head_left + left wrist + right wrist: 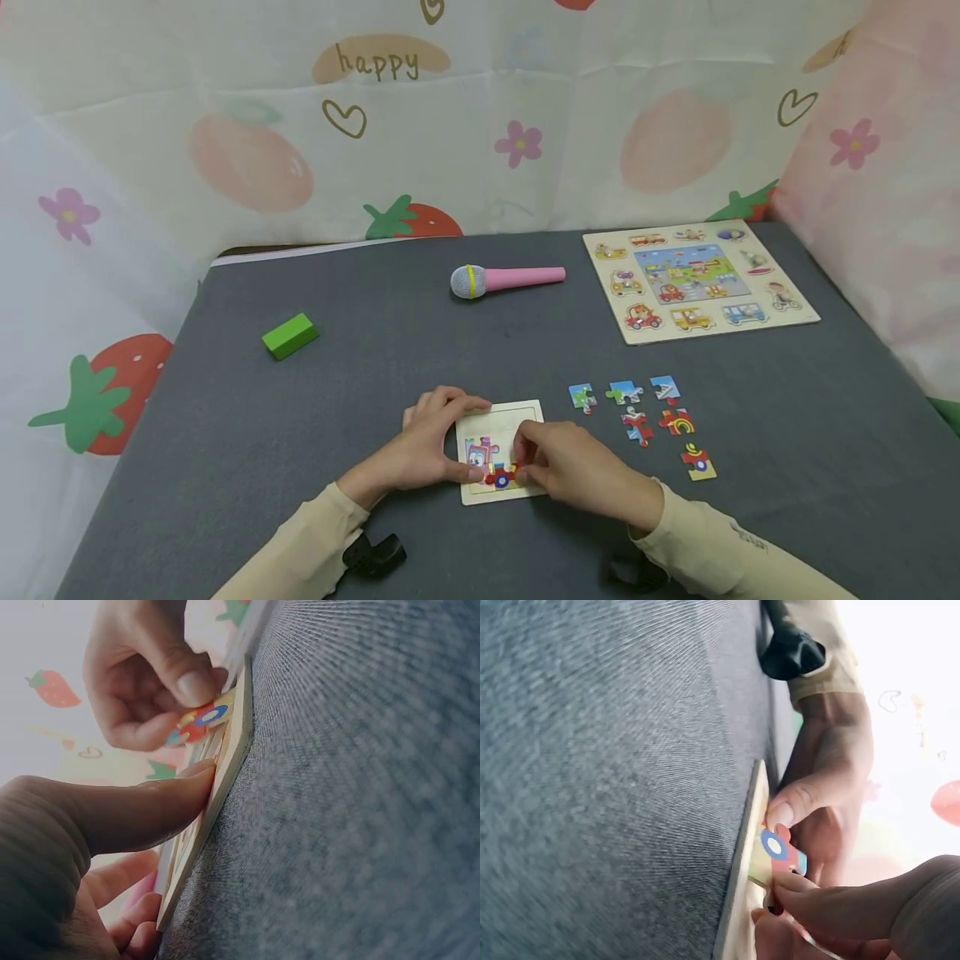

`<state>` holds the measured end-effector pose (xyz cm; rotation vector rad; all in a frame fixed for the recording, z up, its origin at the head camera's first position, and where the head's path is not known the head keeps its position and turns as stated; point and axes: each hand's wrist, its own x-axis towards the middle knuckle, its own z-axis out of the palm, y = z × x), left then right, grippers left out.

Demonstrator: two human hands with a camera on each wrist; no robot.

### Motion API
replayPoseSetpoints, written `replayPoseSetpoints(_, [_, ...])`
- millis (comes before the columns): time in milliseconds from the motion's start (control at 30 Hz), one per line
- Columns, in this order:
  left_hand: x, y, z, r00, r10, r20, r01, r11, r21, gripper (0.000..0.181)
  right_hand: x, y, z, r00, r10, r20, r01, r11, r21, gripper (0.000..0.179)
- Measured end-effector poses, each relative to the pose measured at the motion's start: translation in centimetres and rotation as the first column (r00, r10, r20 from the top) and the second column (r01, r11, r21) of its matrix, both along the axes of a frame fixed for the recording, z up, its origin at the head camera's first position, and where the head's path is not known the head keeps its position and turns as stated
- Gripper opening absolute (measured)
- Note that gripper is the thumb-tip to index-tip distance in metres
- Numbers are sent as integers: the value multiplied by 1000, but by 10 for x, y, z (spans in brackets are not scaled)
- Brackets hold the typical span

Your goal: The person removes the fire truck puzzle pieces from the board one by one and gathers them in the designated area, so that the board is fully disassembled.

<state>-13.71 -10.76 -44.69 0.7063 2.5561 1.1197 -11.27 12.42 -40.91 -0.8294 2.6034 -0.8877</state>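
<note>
A small wooden puzzle board (517,412) lies flat on the table in the head view. My left hand (420,446) holds it at the left side, thumb low on the board and fingers along the far edge. My right hand (573,467) pinches a jigsaw piece with a blue wheel (215,715), shown tilted over the board in the left wrist view; the right wrist view shows the same wheel piece (775,845) close up. Pink vehicle pieces (480,454) sit on the board's left part, partly covered by the left thumb.
Several loose jigsaw pieces (637,425) lie right of the board. Farther back are a green block (290,336), a pink toy microphone (525,278) and a larger picture puzzle board (615,312). A printed cloth (420,158) hangs behind the dark table (360,350).
</note>
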Motion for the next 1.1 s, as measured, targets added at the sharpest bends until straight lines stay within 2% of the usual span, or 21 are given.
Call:
replayPoseSetpoints(100, [0,0,0,1000,3,-1,-3,1000,-5,71,-3,8,4,998,-14,56,18,998,-63,17])
replayPoseSetpoints(200, [0,0,1,1000,-5,-1,5,1000,-14,68,-7,24,10,997,-34,70,39,996,-80,14])
replayPoseSetpoints(500, [-3,-8,3,995,-96,-21,94,993,-70,61,-10,94,23,994,-88,59,88,996,7,10])
replayPoseSetpoints(667, [-5,-10,2,992,-121,-37,118,989,-88,64,-6,124,26,989,-82,121,80,997,20,9])
replayPoseSetpoints(900, [-6,-9,3,990,-134,-46,130,987,-94,67,-3,145,19,972,-82,221,79,997,25,8])
replayPoseSetpoints(1100, [-7,-10,1,990,-131,-51,126,988,-94,67,-3,150,15,970,-111,216,103,993,50,7])
